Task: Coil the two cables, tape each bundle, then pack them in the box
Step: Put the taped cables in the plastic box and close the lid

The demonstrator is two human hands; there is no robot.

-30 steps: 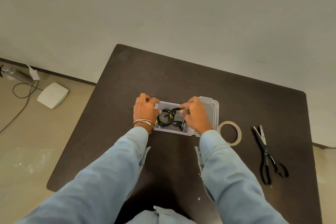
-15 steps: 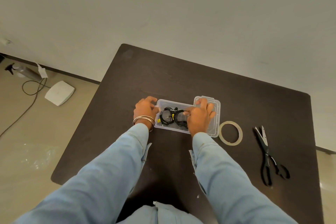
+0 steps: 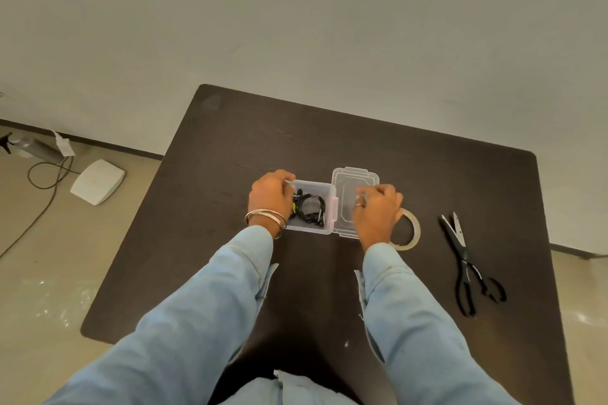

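Clear box (image 3: 312,229) sits mid-frame on the dark surface (image 3: 362,148), long axis left-right, coiled black cables (image 3: 309,209) inside. Lid (image 3: 348,181) lies open flat to its right. Left hand (image 3: 268,199) grips the box's left end; right hand (image 3: 376,212) curls over the lid, fingers bent. Tape roll (image 3: 413,230) and scissors (image 3: 464,260) at right.

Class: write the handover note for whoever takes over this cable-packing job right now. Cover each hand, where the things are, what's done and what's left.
Left hand: grips the left end of the clear box, steadying it.
Right hand: rests on the open lid; whether it grips the lid is unclear.
Coiled black cables: inside the box.
Tape roll and scissors: on the table, to the right.
Done: cables coiled and packed; tape on them is unclear.
Left: probably just close the lid.
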